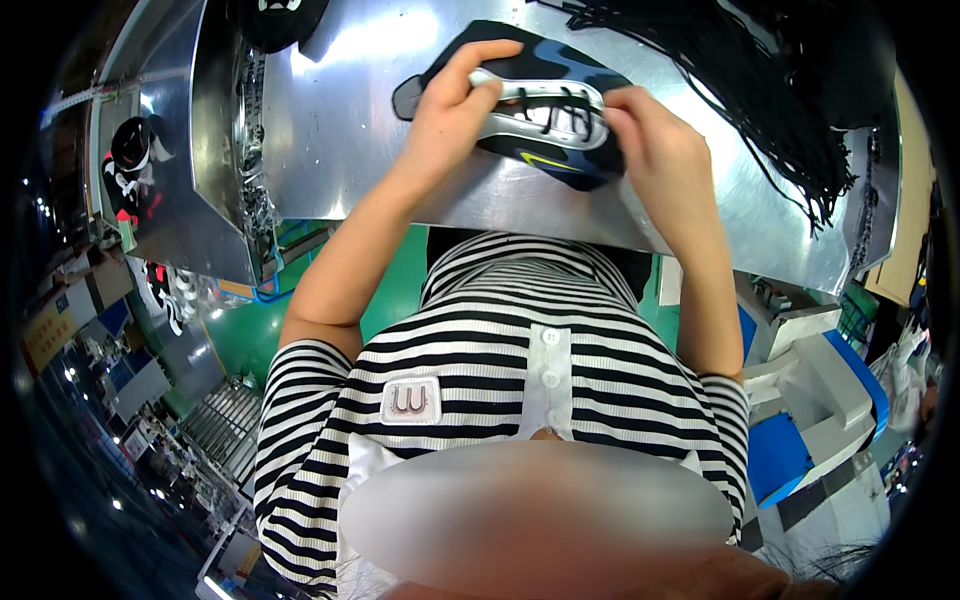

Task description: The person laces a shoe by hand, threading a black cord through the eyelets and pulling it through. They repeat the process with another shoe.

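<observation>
A shoe upper (560, 65) in black and blue-grey lies tilted over the steel table under both my hands. It has a silver lacing panel (515, 122) and a yellow-green curved mark on the near side. A black lace (548, 112) crosses the panel in several rows. My left hand (452, 112) grips the upper at its left end, thumb on the silver panel and index finger stretched over the far side. At the panel's right end, my right hand (655, 135) has its fingers pinched together against the edge. What sits between those fingertips is hidden.
The metal table (340, 150) spans the far side. A thick bundle of black laces (745, 110) lies on its right. At the far left edge sits a dark round object (280, 18). Black, white and red shoe parts (135, 160) lie left. A blue-and-grey machine (815, 400) stands right.
</observation>
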`<state>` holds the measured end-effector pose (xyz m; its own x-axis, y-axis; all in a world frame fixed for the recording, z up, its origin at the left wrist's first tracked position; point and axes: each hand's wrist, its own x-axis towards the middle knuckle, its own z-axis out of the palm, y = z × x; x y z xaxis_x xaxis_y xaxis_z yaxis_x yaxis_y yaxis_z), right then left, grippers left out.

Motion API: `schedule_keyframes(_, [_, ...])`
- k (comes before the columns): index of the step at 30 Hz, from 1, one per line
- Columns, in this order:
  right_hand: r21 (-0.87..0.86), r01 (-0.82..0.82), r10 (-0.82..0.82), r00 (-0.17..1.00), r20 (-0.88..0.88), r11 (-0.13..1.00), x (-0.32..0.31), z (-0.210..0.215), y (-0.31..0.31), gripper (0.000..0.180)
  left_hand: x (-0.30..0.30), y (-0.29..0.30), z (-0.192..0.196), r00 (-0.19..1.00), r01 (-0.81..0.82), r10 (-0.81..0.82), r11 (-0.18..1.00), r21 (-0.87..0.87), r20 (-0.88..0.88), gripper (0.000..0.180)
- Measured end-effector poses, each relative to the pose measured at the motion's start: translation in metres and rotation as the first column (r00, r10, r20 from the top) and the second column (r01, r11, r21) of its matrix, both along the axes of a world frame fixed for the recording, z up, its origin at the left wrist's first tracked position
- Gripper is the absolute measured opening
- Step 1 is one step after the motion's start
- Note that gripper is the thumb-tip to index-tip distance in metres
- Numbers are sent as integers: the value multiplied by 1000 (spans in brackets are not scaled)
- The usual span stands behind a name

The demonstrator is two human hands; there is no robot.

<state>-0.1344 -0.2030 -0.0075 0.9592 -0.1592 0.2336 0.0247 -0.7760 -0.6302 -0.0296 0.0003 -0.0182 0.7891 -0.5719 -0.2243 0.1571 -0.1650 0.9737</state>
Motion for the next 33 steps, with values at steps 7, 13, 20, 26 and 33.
schedule_keyframes(7, [281,133,-187,966,176,950,6,-45,2,21,-5,-17,19,926,-54,-23,980,192,377,55])
schedule_keyframes(13, [156,164,-194,961,200,974,7,-50,4,18,-1,-17,13,954,-9,-17,996,84,300,54])
schedule_keyframes(20, [53,241,-246,942,230,969,12,-50,12,15,17,-6,21,954,41,-116,964,-263,-278,56])
schedule_keyframes(26, [217,212,-244,960,135,953,11,-49,6,18,21,0,18,903,-22,-140,929,-369,-407,52])
schedule_keyframes(33, [265,175,-214,969,127,948,15,-48,3,19,26,16,9,790,-104,-339,747,-657,-511,44])
